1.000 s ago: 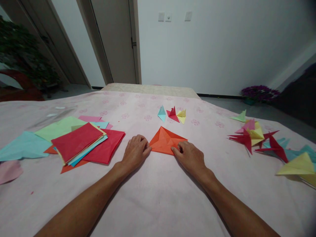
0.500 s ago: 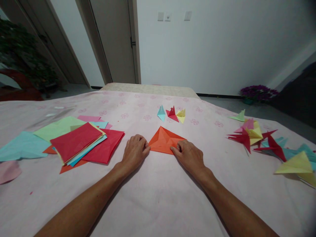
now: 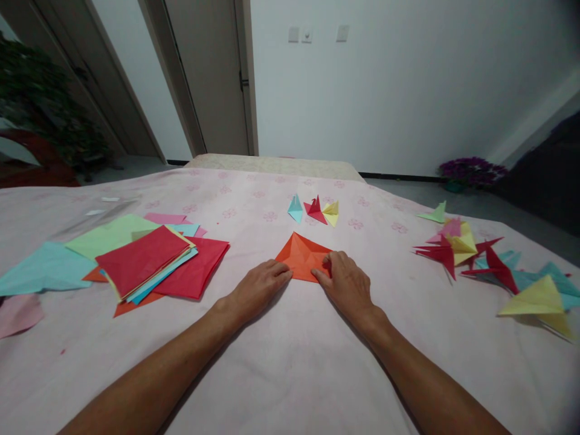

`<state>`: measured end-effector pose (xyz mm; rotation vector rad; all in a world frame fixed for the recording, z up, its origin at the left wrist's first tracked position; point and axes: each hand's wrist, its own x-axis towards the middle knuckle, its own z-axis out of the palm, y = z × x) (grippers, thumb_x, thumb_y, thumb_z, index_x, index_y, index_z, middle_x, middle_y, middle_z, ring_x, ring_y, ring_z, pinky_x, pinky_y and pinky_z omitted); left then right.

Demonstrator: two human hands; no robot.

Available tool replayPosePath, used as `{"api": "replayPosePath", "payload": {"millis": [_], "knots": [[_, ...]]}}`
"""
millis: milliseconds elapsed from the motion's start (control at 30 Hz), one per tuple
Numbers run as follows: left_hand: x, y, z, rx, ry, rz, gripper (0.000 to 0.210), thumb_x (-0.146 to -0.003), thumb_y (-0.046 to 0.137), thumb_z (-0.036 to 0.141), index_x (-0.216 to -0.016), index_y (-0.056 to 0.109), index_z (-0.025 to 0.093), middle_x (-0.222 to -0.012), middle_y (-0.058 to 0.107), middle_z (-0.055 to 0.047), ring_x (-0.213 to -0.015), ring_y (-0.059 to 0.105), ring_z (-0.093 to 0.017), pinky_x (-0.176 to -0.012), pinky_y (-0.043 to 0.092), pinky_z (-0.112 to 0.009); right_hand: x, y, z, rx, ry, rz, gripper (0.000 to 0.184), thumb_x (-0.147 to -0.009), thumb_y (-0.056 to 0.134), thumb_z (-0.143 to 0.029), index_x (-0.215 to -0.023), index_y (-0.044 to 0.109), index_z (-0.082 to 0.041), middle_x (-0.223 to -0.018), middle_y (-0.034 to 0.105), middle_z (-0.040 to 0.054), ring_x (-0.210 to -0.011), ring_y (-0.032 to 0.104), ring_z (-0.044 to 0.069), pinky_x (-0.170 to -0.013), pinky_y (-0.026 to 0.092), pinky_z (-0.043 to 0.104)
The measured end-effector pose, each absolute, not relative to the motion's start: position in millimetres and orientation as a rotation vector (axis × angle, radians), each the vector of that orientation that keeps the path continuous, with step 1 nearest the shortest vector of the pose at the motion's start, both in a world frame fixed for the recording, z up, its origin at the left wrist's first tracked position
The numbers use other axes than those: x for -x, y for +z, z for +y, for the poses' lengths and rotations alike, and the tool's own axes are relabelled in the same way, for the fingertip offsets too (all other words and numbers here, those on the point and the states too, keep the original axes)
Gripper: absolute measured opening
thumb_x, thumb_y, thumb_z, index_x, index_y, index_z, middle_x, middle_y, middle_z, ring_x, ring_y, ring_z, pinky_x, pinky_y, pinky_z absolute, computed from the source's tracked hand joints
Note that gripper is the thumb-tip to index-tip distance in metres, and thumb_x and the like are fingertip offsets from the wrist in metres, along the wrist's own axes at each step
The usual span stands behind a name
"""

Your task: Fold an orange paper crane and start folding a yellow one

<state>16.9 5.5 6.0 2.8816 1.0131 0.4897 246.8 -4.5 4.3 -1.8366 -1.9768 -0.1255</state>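
Observation:
A folded orange sheet of origami paper [image 3: 301,257] lies on the cloth in front of me, a triangle with its peak pointing away and creases across it. My left hand [image 3: 263,284] rests over its left corner, fingers pressed together on the lower left edge. At the right corner, my right hand [image 3: 347,279] pinches the paper between thumb and curled fingers. Both end corners are hidden under the hands. Just beyond the sheet stand small folded pieces: a light blue one [image 3: 295,210], a red crane [image 3: 316,210] and a yellow one [image 3: 331,212].
On the left lies a pile of coloured paper, with a red packet [image 3: 145,260] on top and a light blue sheet [image 3: 45,269] beside it. Several folded cranes, including a red one [image 3: 493,272] and a yellow one [image 3: 539,302], sit on the right of the pink tablecloth [image 3: 290,374].
My left hand has slid right, from the paper's left tip onto its lower left edge, and its fingers have straightened somewhat. The right hand stays at the right corner, its fingers shifted slightly.

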Motion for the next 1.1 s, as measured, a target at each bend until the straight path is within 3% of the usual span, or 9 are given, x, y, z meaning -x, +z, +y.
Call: {"api": "replayPosePath", "payload": {"millis": [100, 233, 433, 633, 800, 900, 967, 1100], "knots": [[-23, 7, -2, -2.930, 0.421, 1.091, 0.028, -0.095, 0.046, 0.010, -0.121, 0.057, 0.015, -0.117, 0.064, -0.013, -0.107, 0.059, -0.024, -0.092, 0.052, -0.040, -245, 5, -7, 1.738, -0.266, -2.052, 0.021, -0.086, 0.068, -0.031, -0.099, 0.057, -0.021, -0.098, 0.062, 0.0043, -0.090, 0.053, 0.021, -0.073, 0.036, 0.032], [-32, 5, -16, -2.947, 0.333, 1.183, 0.035, -0.093, 0.044, 0.007, -0.126, 0.054, 0.011, -0.126, 0.061, -0.016, -0.118, 0.056, -0.027, -0.099, 0.050, -0.041, -243, 11, -11, 1.605, -0.353, -2.221, 0.006, -0.091, 0.061, -0.025, -0.096, 0.064, -0.022, -0.101, 0.064, 0.0062, -0.096, 0.051, 0.023, -0.080, 0.035, 0.035], [-36, 3, -32, -2.880, 0.364, 1.297, 0.042, -0.095, 0.050, 0.030, -0.135, 0.047, 0.016, -0.143, 0.050, -0.017, -0.136, 0.043, -0.029, -0.111, 0.040, -0.044, -246, 6, -14, 1.251, -0.168, -2.504, 0.022, -0.097, 0.052, -0.022, -0.111, 0.069, -0.026, -0.116, 0.069, 0.0041, -0.107, 0.059, 0.021, -0.092, 0.042, 0.036], [-30, -2, -36, -2.860, 0.355, 1.319, 0.049, -0.095, 0.052, 0.034, -0.139, 0.046, 0.014, -0.148, 0.044, -0.020, -0.140, 0.039, -0.030, -0.115, 0.035, -0.044, -249, -1, -35, 1.373, -0.179, -2.647, 0.046, -0.092, 0.049, -0.007, -0.136, 0.055, -0.018, -0.141, 0.055, 0.0114, -0.127, 0.054, 0.027, -0.105, 0.044, 0.043], [-25, -4, -38, -2.826, 0.366, 1.331, 0.050, -0.095, 0.051, 0.035, -0.141, 0.045, 0.015, -0.152, 0.039, -0.019, -0.142, 0.035, -0.030, -0.116, 0.033, -0.046, -268, 15, -45, 1.584, -0.191, -2.670, 0.049, -0.087, 0.047, -0.001, -0.132, 0.059, -0.013, -0.138, 0.056, 0.0160, -0.124, 0.056, 0.029, -0.103, 0.044, 0.043], [-24, -3, -39, -2.814, 0.354, 1.335, 0.050, -0.096, 0.049, 0.034, -0.142, 0.044, 0.015, -0.154, 0.036, -0.020, -0.143, 0.033, -0.031, -0.115, 0.034, -0.047, -280, 37, -37, 1.811, -0.099, -2.624, 0.036, -0.083, 0.049, -0.002, -0.107, 0.072, -0.016, -0.113, 0.071, 0.0138, -0.102, 0.066, 0.028, -0.088, 0.048, 0.038], [-23, -3, -39, -2.797, 0.373, 1.328, 0.050, -0.096, 0.050, 0.034, -0.142, 0.044, 0.016, -0.154, 0.036, -0.019, -0.144, 0.032, -0.030, -0.116, 0.034, -0.048, -282, 52, -27, 1.836, -0.106, -2.484, 0.030, -0.082, 0.051, -0.005, -0.096, 0.074, -0.019, -0.101, 0.073, 0.0102, -0.093, 0.065, 0.025, -0.081, 0.046, 0.034], [-23, -2, -39, -2.775, 0.404, 1.304, 0.048, -0.096, 0.048, 0.033, -0.141, 0.045, 0.016, -0.154, 0.037, -0.018, -0.144, 0.032, -0.030, -0.116, 0.034, -0.048, -272, 65, 3, 1.799, -0.212, -2.093, 0.043, -0.088, 0.054, -0.024, -0.130, 0.059, -0.021, -0.120, 0.066, 0.0105, -0.110, 0.056, 0.027, -0.088, 0.042, 0.036]]}}
